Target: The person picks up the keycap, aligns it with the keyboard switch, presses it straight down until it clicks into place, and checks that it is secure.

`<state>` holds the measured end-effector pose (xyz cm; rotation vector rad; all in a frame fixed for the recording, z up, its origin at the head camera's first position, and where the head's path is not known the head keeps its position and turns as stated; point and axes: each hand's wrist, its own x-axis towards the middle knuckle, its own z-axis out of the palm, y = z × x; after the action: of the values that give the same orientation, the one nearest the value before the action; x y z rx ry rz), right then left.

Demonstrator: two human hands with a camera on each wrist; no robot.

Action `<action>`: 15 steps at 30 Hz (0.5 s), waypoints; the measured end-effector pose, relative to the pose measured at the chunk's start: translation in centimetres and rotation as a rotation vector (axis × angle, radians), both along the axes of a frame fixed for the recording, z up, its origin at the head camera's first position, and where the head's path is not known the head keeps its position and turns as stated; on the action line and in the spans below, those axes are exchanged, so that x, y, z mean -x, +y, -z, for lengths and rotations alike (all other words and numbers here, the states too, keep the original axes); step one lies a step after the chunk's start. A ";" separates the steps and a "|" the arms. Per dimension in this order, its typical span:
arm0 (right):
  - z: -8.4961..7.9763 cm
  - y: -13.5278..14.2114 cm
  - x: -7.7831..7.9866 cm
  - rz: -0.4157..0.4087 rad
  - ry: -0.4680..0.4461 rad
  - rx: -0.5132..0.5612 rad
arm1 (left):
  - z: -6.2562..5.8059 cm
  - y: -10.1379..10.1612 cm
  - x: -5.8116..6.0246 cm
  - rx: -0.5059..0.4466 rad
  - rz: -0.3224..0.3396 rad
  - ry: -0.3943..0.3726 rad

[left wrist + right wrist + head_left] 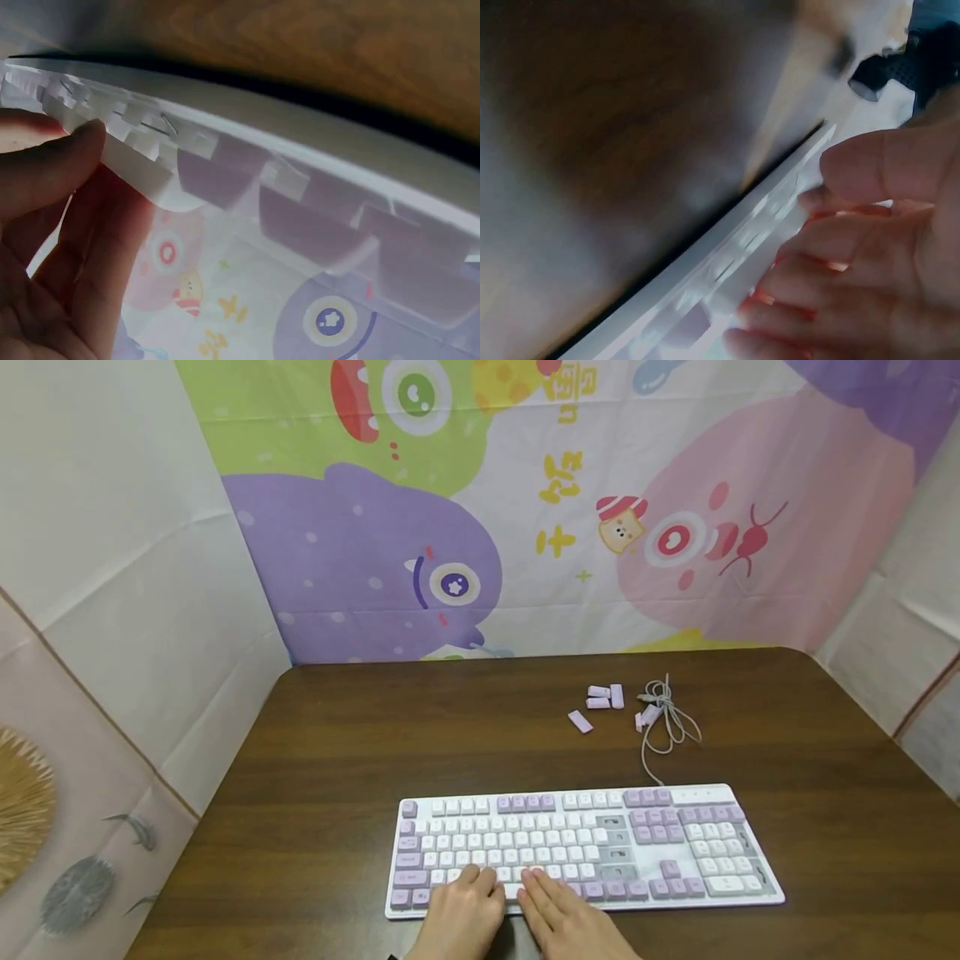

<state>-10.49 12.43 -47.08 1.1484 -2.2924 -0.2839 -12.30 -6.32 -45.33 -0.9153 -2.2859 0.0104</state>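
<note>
A white and lilac keyboard point(465, 841) lies near the front edge of the brown table. My left hand point(463, 910) is at its lower left-middle; in the left wrist view the thumb and fingers pinch the long white space bar point(139, 171), whose front side stands raised enough to show metal wire and switch parts beneath. Beside it, my right hand point(566, 917) has fairly straight fingers resting over the right part of the space bar. In the right wrist view these fingers point(795, 281) lie along the bar, with the thumb apart from it.
Several loose lilac keycaps point(580, 721) lie behind the keyboard, some by a bundled grey cable point(667, 714). Grey gaps without caps point(617, 837) show right of the main keys and at the number pad's right edge. A cartoon-printed cloth point(525, 527) hangs behind the table.
</note>
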 end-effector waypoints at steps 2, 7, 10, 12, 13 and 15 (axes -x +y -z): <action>-0.1 -0.1 0.0 -0.003 -0.002 0.006 | -0.1 -0.1 0.1 0.001 0.005 -0.020; -0.6 -0.1 0.4 -0.051 0.011 -0.011 | -0.5 -0.8 0.4 0.020 0.025 -0.107; -0.7 0.0 0.4 -0.056 0.015 -0.028 | -0.8 -0.9 0.6 0.028 0.035 -0.133; -0.8 0.1 0.3 -0.049 0.014 -0.043 | -1.0 -0.9 0.6 0.036 0.037 -0.140; -0.8 0.1 0.3 -0.043 0.012 -0.049 | -1.0 -0.9 0.7 0.039 0.037 -0.143; -0.9 0.2 0.1 -0.034 -0.007 -0.058 | -1.2 -0.9 0.7 0.056 0.035 -0.142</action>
<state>-10.63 12.66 -46.23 1.2182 -2.2815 -0.3358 -12.95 -7.18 -44.15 -1.0141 -2.4101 -0.0064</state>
